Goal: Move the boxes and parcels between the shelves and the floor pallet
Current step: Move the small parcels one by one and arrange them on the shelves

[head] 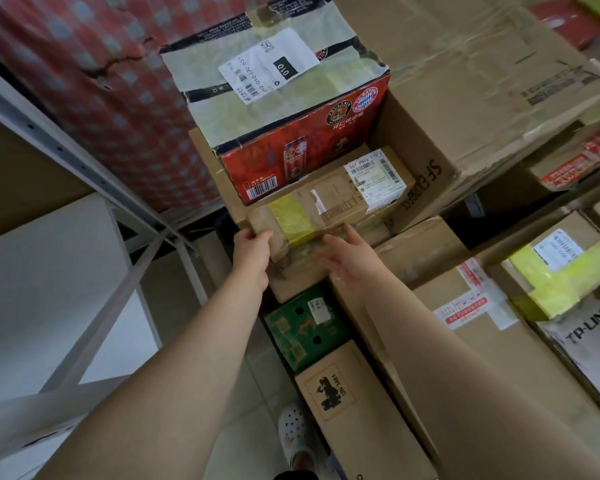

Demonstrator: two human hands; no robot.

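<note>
A flat brown parcel [333,202] with yellow tape and a white label lies on a stack of boxes in the middle of the view. My left hand [252,252] grips its near left corner, fingers curled over the edge. My right hand [347,252] touches its near edge with the fingers stretched out. Behind the parcel stands a red beer carton [291,147] with a white shipping label on top. A green box [305,327] and a brown box with a black hazard mark [347,403] sit lower, nearer to me.
A grey metal shelf frame [84,168] runs along the left, with a red patterned sheet [101,81] behind it. Large cardboard boxes, one marked SF Express [426,181], fill the right side, with a TP-Link box [593,337] at the right edge. Tiled floor and a white shoe [293,434] show below.
</note>
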